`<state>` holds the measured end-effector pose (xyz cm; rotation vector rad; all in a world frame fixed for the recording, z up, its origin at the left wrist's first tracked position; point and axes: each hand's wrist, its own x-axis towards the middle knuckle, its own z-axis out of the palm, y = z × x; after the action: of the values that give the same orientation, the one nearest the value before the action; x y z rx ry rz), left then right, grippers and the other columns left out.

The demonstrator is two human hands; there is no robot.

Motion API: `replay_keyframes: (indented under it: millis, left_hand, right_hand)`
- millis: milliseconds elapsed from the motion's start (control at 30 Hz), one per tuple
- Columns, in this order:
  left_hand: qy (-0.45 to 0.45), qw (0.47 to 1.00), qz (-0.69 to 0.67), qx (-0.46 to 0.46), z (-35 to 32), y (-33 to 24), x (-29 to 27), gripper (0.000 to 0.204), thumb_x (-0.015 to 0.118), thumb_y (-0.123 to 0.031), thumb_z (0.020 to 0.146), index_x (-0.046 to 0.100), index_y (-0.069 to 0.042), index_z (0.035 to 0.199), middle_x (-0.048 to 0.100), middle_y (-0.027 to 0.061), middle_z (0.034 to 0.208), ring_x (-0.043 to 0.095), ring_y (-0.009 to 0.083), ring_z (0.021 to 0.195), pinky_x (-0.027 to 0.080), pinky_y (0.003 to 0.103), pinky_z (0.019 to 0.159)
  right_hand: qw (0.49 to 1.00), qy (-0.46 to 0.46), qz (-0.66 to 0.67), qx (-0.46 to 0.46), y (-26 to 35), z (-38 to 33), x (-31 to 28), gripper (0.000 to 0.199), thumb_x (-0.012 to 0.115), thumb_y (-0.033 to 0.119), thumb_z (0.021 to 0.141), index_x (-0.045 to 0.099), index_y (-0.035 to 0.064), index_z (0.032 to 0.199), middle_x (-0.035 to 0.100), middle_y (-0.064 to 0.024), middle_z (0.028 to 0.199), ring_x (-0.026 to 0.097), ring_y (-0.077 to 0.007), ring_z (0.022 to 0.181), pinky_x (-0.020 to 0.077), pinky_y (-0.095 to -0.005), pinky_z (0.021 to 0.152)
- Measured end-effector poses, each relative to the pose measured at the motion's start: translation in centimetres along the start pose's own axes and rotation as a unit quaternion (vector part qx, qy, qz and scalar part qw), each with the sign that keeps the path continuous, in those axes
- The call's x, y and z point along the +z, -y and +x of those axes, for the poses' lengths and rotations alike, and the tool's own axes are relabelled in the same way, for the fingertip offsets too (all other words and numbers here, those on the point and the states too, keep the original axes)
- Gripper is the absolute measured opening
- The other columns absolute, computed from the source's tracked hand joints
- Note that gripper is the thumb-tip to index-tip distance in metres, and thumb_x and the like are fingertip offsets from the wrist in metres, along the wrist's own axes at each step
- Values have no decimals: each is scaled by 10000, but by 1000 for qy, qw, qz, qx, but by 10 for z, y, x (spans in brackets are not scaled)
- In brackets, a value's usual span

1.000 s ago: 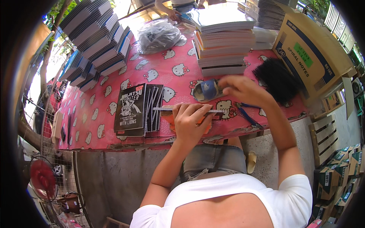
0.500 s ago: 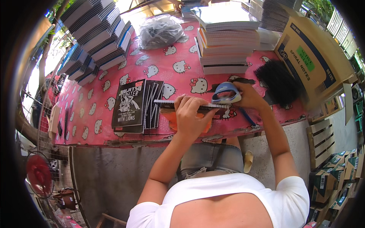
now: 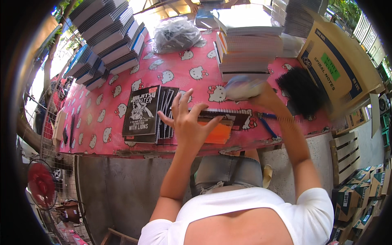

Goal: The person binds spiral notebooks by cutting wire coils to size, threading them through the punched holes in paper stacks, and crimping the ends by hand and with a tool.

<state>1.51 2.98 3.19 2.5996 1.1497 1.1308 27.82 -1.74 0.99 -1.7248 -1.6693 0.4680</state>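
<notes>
— Beneath both hands, a pink table point(image 3: 179, 67) printed with white cat faces spreads out on all sides. What looms largest on it?

— Well beyond the left hand point(image 3: 188, 118), off to its left, stepped stacks of books point(image 3: 108, 41) climb high. To the right of the right hand point(image 3: 267, 98), a cardboard box point(image 3: 322, 87) stands tilted.

— And between those?

— Directly beyond the right hand rises a pale book stack point(image 3: 249, 49). Well beyond the left hand sits a clear plastic bag point(image 3: 175, 36) with dark contents. Between the right hand and the box lies a bristling black heap point(image 3: 300, 90).

— Closer in?

— Just left of the left hand, black notebooks point(image 3: 142, 114) overlap. Between the two hands, one dark notebook point(image 3: 239, 118) lies on the table, its spiral edge on the far side; an orange sheet point(image 3: 216, 134) shows at its near side.

— The hands themselves?

— The left is spread wide, thumb over the dark notebook; whether it touches, one cannot tell. The right closes on a blue-and-white object point(image 3: 243, 87), both blurred. Just nearer than that grip lie blue-handled pliers point(image 3: 268, 127).
</notes>
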Motion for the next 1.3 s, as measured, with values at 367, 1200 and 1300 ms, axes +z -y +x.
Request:
replay_keyframes:
  millis: [367, 1200, 1300]
  left_hand:
    - [-56, 995, -86, -12, 4, 28, -2, 396, 874, -194, 570, 702, -54, 898, 515, 161, 1309, 520, 314, 1127, 455, 411, 927]
    - [-74, 742, -610, -266, -21, 77, 7, 353, 673, 96, 800, 641, 35, 1146, 683, 78, 966, 620, 91, 849, 505, 222, 785]
    - [-73, 742, -604, -280, -15, 76, 0, 289, 668, 92, 808, 651, 43, 1092, 685, 68, 915, 627, 97, 835, 512, 223, 765]
  right_hand:
    - [988, 77, 114, -68, 44, 11, 17, 409, 666, -32, 703, 601, 2, 1105, 660, -57, 954, 585, -102, 858, 508, -294, 761]
    - [958, 162, 214, -99, 40, 64, 58, 492, 720, 116, 657, 603, 64, 1131, 648, -190, 1033, 643, -299, 952, 500, -363, 830]
    - [989, -39, -138, 32, 28, 35, 43, 510, 720, 154, 660, 578, 81, 1144, 637, -174, 1073, 612, -368, 990, 498, -432, 826]
